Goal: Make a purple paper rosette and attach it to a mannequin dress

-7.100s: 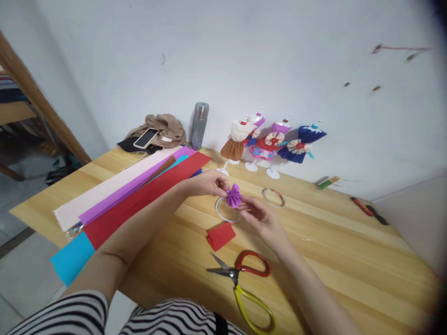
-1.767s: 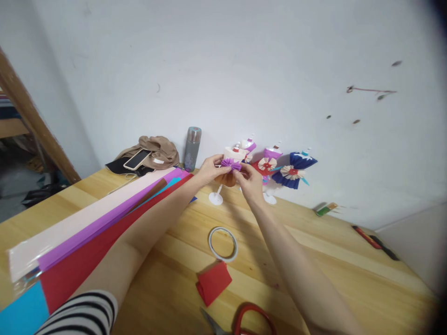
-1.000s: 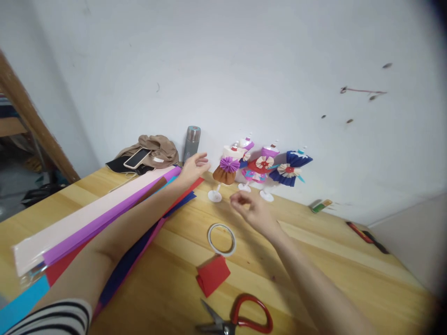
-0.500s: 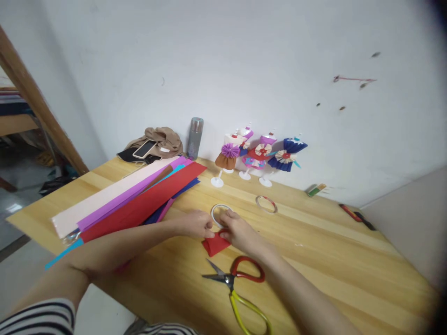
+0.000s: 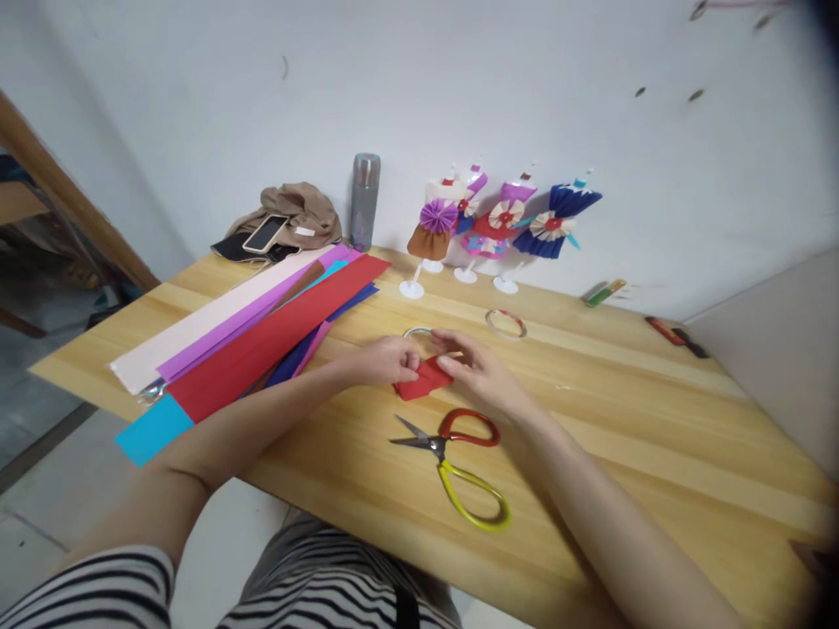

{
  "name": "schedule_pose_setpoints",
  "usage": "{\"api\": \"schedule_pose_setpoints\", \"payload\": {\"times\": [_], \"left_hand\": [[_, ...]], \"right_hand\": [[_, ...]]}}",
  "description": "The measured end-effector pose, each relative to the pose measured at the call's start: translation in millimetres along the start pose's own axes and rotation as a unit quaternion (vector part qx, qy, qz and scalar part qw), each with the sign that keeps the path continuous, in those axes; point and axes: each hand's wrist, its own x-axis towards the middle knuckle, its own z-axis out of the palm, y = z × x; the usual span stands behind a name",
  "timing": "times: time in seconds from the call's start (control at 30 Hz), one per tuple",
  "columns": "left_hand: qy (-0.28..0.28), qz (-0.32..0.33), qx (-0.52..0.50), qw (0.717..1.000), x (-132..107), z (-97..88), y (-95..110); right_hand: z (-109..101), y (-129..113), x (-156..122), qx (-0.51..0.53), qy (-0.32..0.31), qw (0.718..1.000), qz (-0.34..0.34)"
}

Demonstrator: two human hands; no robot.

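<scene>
A small folded piece of red crepe paper [image 5: 419, 383] lies low over the wooden table between my two hands. My left hand [image 5: 386, 360] is closed with its fingertips pinching the paper's left edge. On the other side, my right hand [image 5: 483, 371] has its thumb on the paper's right end, its other fingers curved above and behind. A roll of tape [image 5: 418, 331] lies just behind the paper, partly hidden by the hands. Scissors [image 5: 438, 446] with one red and one yellow handle lie nearer to me, blades spread.
Long crepe paper sheets [image 5: 281, 328] are stacked at left. Behind them sit a brown cloth [image 5: 305, 214], a phone [image 5: 266, 234] and a grey flask [image 5: 364, 205]. Small paper dresses on stands [image 5: 504, 218] line the wall. Another tape ring [image 5: 506, 324] lies right of centre.
The view has tilted downward, so the table appears higher. My right fingers have spread, and its thumb now lies on the red paper. The left hand keeps its pinch.
</scene>
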Motion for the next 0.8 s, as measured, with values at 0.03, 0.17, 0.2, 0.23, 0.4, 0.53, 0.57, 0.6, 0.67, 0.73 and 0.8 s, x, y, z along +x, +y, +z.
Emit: {"api": "schedule_pose_setpoints", "payload": {"times": [0.03, 0.17, 0.2, 0.23, 0.4, 0.53, 0.57, 0.6, 0.67, 0.73, 0.8], "left_hand": [[0.005, 0.011, -0.036, 0.999, 2, 0.5, -4], [0.042, 0.055, -0.194, 0.979, 6, 7.8, -13], [0.048, 0.058, -0.228, 0.971, 6, 9.6, -14], [0.055, 0.056, -0.259, 0.963, 6, 11.1, -15], [0.068, 0.034, -0.291, 0.954, 3, 12.4, -18], [0.091, 0.051, -0.214, 0.971, 2, 11.4, -18], [0.103, 0.051, -0.185, 0.976, 1, 11.1, -18], [0.112, 0.049, -0.151, 0.981, 0, 10.8, -17], [0.115, 0.043, -0.074, 0.990, -3, 10.7, -15], [0.089, 0.037, 0.004, 0.995, -8, 11.9, -10], [0.064, 0.031, 0.066, 0.995, -12, 15.3, -5]], "right_hand": [[-2, -3, -2, 0.067, -0.016, 0.997, 0.022], [-1, -11, -5, 0.169, -0.071, 0.981, 0.065], [1, -11, -5, 0.166, -0.070, 0.982, 0.065], [3, -11, -4, 0.163, -0.065, 0.982, 0.066], [7, -11, -2, 0.150, -0.052, 0.986, 0.054], [10, -8, -4, 0.106, -0.066, 0.992, 0.028], [11, -7, -4, 0.088, -0.062, 0.994, 0.029], [13, -6, -5, 0.067, -0.056, 0.996, 0.031], [16, -4, -7, 0.015, -0.049, 0.998, 0.029], [20, -5, -9, -0.060, -0.057, 0.997, 0.010], [23, -7, -11, -0.141, -0.069, 0.987, -0.021]]}}
